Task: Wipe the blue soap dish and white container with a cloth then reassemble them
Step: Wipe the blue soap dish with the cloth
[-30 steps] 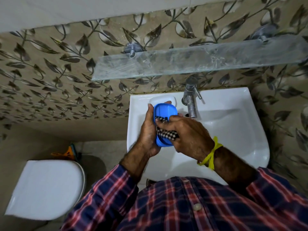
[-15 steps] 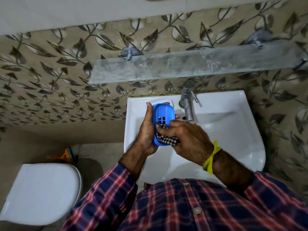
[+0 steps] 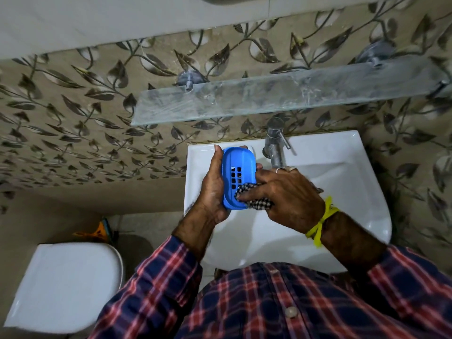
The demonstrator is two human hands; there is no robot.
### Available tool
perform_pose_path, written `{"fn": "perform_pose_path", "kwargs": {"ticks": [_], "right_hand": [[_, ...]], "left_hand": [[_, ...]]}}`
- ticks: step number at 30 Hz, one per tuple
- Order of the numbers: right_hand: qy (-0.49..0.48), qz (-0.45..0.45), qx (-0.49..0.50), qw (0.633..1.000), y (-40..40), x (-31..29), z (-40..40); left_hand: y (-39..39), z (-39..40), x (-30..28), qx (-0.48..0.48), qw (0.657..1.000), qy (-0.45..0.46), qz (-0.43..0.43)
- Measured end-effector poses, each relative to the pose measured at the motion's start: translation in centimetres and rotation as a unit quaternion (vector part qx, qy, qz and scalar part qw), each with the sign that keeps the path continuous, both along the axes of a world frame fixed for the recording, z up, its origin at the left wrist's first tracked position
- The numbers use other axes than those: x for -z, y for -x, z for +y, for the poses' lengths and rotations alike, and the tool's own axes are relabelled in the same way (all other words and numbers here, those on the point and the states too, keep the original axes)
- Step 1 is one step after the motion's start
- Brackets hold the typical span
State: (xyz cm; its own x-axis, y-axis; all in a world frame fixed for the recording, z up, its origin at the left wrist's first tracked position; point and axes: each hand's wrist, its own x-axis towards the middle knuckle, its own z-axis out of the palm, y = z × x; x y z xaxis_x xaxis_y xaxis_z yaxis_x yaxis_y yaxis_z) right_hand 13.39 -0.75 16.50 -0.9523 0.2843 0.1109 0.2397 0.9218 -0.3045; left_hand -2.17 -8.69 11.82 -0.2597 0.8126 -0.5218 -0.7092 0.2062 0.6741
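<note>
My left hand (image 3: 212, 189) grips the blue soap dish (image 3: 237, 172) by its left edge and holds it upright over the white sink (image 3: 342, 192). Several drain slots show in the dish's middle. My right hand (image 3: 286, 194) holds a black-and-white checked cloth (image 3: 256, 201) and presses it against the lower part of the dish. A sliver of the white container (image 3: 251, 150) shows on the sink ledge behind the dish; most of it is hidden.
A metal tap (image 3: 275, 145) stands just right of the dish. A glass shelf (image 3: 281, 96) hangs on the leaf-patterned wall above the sink. A white toilet lid (image 3: 66, 287) lies at lower left, with an orange object (image 3: 97, 232) on the floor behind it.
The cloth and my right hand slid down the dish towards its lower end, uncovering the drain slots. My left hand kept its hold on the dish.
</note>
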Motion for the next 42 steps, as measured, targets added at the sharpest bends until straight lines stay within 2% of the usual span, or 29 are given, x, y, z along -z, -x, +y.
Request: {"fn": "perform_pose_path", "kwargs": {"ticks": [5, 7, 9, 14, 18, 21, 25, 30, 34, 38, 42], "right_hand": [[0.007, 0.005, -0.055, 0.998, 0.3, 0.0, -1.3], [-0.005, 0.002, -0.013, 1.0, 0.5, -0.1, -0.7], [0.008, 0.042, 0.045, 0.998, 0.9, -0.4, -0.3], [0.013, 0.045, 0.021, 0.999, 0.7, 0.4, -2.5], [0.072, 0.112, 0.142, 0.981, 2.3, -0.2, -2.2], [0.054, 0.114, 0.097, 0.987, 2.7, -0.5, -3.5], [0.062, 0.112, 0.169, 0.977, 2.5, 0.1, -2.9], [0.036, 0.125, 0.13, 0.983, 2.4, 0.1, -4.3], [0.033, 0.144, 0.225, 0.963, 3.2, 0.1, -3.5], [0.061, 0.148, 0.157, 0.975, 3.2, 0.4, -4.7], [0.063, 0.136, 0.217, 0.965, 3.6, 0.8, -4.1]], "left_hand": [[1.0, -0.4, -0.6, -0.007, 1.0, -0.017, -0.003], [0.5, -0.6, -0.3, -0.009, 1.0, -0.008, 0.001], [-0.3, -0.6, 0.2, -0.017, 1.0, 0.003, -0.003], [0.4, -1.3, -0.1, -0.024, 0.999, -0.026, -0.02], [-1.0, -1.4, 0.0, -0.031, 0.999, 0.004, 0.016], [-1.0, -1.5, -0.4, -0.039, 0.999, -0.002, 0.005], [-1.1, -2.0, -0.1, -0.05, 0.998, 0.0, 0.039], [-1.4, -2.3, -0.7, -0.052, 0.998, -0.008, 0.037], [-2.4, -2.5, -0.3, -0.058, 0.997, -0.011, 0.045], [-2.2, -3.0, -0.3, -0.067, 0.997, -0.021, 0.029], [-2.8, -3.5, -0.6, -0.081, 0.994, 0.011, 0.07]]}}
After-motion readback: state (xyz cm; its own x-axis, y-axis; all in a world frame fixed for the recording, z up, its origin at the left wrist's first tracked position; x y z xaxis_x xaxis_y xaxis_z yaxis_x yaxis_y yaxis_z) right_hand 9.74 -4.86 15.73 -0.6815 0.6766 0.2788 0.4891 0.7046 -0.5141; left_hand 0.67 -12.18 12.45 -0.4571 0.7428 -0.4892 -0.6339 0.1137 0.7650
